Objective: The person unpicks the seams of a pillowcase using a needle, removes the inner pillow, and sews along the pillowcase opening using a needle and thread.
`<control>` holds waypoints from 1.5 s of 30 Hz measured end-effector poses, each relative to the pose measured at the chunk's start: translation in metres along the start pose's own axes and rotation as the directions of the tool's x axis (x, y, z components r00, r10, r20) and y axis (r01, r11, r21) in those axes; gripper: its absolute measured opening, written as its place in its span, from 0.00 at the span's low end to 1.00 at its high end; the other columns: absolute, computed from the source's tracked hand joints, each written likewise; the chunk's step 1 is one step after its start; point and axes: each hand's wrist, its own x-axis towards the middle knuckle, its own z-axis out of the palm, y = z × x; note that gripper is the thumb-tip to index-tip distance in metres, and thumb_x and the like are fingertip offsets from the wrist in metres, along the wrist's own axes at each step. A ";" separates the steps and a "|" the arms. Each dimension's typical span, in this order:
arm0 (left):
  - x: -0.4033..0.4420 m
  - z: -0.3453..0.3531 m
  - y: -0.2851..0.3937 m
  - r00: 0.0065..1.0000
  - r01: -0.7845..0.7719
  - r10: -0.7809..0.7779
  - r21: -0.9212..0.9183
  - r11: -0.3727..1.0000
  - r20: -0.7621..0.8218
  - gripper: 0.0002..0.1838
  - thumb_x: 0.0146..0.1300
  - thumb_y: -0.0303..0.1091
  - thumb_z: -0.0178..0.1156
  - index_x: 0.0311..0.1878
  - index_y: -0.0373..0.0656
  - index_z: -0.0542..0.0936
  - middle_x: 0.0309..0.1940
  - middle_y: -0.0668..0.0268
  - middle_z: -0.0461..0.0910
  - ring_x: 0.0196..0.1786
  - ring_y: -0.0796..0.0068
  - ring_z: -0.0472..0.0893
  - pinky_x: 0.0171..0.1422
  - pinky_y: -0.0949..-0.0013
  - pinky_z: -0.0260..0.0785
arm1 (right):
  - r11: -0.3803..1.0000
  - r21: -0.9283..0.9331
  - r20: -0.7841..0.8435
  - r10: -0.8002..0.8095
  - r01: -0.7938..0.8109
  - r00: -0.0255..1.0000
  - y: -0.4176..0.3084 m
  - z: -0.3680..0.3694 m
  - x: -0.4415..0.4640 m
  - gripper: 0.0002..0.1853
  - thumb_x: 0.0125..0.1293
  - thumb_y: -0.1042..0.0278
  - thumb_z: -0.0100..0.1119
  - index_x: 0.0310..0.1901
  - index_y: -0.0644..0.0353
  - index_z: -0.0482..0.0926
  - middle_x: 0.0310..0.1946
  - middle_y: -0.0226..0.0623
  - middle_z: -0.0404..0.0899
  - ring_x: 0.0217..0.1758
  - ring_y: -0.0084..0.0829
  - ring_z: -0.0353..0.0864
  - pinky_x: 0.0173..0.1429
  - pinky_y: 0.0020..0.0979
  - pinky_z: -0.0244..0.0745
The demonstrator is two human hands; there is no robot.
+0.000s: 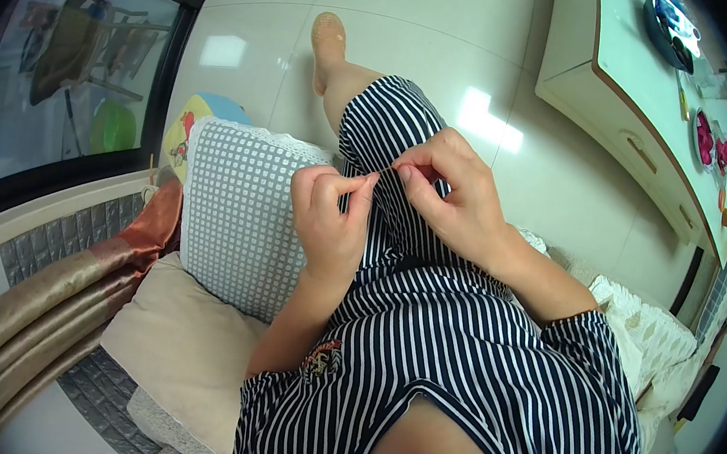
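Note:
Both hands are raised over the lap, fingertips a short gap apart. A thin, brownish strand spans that gap; it is too small to tell what kind it is. My left hand pinches one end between thumb and forefinger. At the other end, my right hand is closed in a pinch too, with its thumb and forefinger together. Beneath the hands lie the striped trousers, dark and white like the striped top.
A checked grey-and-white cushion and a beige cushion are at the left, beside a satin curtain. Tiled floor stretches ahead. A white cabinet at the right carries a dark basin and pink items.

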 end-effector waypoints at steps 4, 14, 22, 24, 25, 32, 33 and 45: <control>0.003 -0.007 0.008 0.998 0.051 -0.049 -0.061 0.997 0.047 0.15 0.53 0.25 0.77 0.33 0.43 0.76 0.40 0.64 0.74 0.44 0.66 0.77 0.50 0.66 0.70 | 1.000 0.006 -0.022 0.028 -0.028 0.999 0.005 0.000 0.002 0.06 0.66 0.73 0.61 0.42 0.65 0.82 0.35 0.39 0.75 0.34 0.31 0.78 0.39 0.31 0.76; -0.005 -0.003 0.014 0.994 0.002 0.029 -0.289 0.957 0.103 0.17 0.53 0.15 0.71 0.32 0.42 0.70 0.36 0.63 0.76 0.38 0.70 0.78 0.45 0.70 0.73 | 0.990 0.016 0.067 0.141 -0.142 0.988 0.011 -0.001 -0.006 0.05 0.65 0.74 0.61 0.38 0.66 0.81 0.35 0.40 0.75 0.33 0.32 0.78 0.39 0.32 0.76; -0.008 -0.003 0.014 0.985 0.118 -0.060 -0.369 0.922 0.163 0.19 0.54 0.10 0.65 0.40 0.41 0.69 0.38 0.63 0.74 0.41 0.74 0.75 0.52 0.73 0.70 | 0.988 -0.030 -0.037 0.150 -0.151 0.988 0.023 -0.008 -0.008 0.04 0.64 0.75 0.61 0.38 0.66 0.81 0.35 0.40 0.75 0.33 0.32 0.78 0.38 0.31 0.76; -0.007 -0.007 0.013 0.988 0.109 -0.066 -0.330 0.938 0.141 0.18 0.53 0.14 0.68 0.39 0.42 0.69 0.34 0.63 0.76 0.37 0.70 0.78 0.46 0.69 0.72 | 0.987 -0.039 -0.069 0.154 -0.157 0.986 0.027 -0.012 -0.007 0.04 0.67 0.74 0.62 0.38 0.65 0.81 0.33 0.34 0.73 0.31 0.24 0.74 0.36 0.26 0.71; -0.008 -0.007 0.013 0.989 0.104 -0.063 -0.319 0.942 0.137 0.18 0.53 0.14 0.68 0.39 0.42 0.69 0.34 0.63 0.76 0.37 0.69 0.78 0.47 0.68 0.72 | 0.986 -0.036 -0.072 0.163 -0.166 0.984 0.027 -0.013 -0.007 0.04 0.67 0.73 0.62 0.38 0.65 0.81 0.33 0.34 0.73 0.31 0.23 0.73 0.36 0.26 0.71; -0.013 -0.010 0.018 0.959 0.218 -0.164 -0.230 0.948 0.232 0.15 0.56 0.14 0.67 0.39 0.41 0.72 0.39 0.64 0.77 0.44 0.73 0.77 0.56 0.70 0.70 | 0.990 -0.040 -0.117 0.130 -0.135 0.985 0.033 -0.017 -0.013 0.05 0.66 0.73 0.63 0.39 0.65 0.82 0.35 0.36 0.75 0.33 0.26 0.75 0.38 0.28 0.73; -0.016 -0.009 0.015 0.961 0.210 -0.175 -0.151 0.966 0.215 0.11 0.58 0.17 0.68 0.38 0.40 0.75 0.40 0.63 0.79 0.45 0.71 0.78 0.56 0.70 0.70 | 0.990 -0.051 -0.122 0.126 -0.133 0.984 0.031 -0.020 -0.014 0.05 0.66 0.73 0.63 0.40 0.65 0.83 0.35 0.37 0.75 0.34 0.29 0.76 0.39 0.29 0.74; -0.003 0.022 0.020 0.908 0.133 -0.068 -0.130 0.983 0.413 0.10 0.65 0.21 0.62 0.50 0.33 0.82 0.44 0.58 0.83 0.50 0.64 0.80 0.65 0.61 0.69 | 0.925 0.125 -0.218 0.380 -0.360 0.899 0.057 -0.081 -0.071 0.24 0.77 0.69 0.46 0.72 0.60 0.63 0.42 0.54 0.81 0.45 0.49 0.83 0.54 0.43 0.78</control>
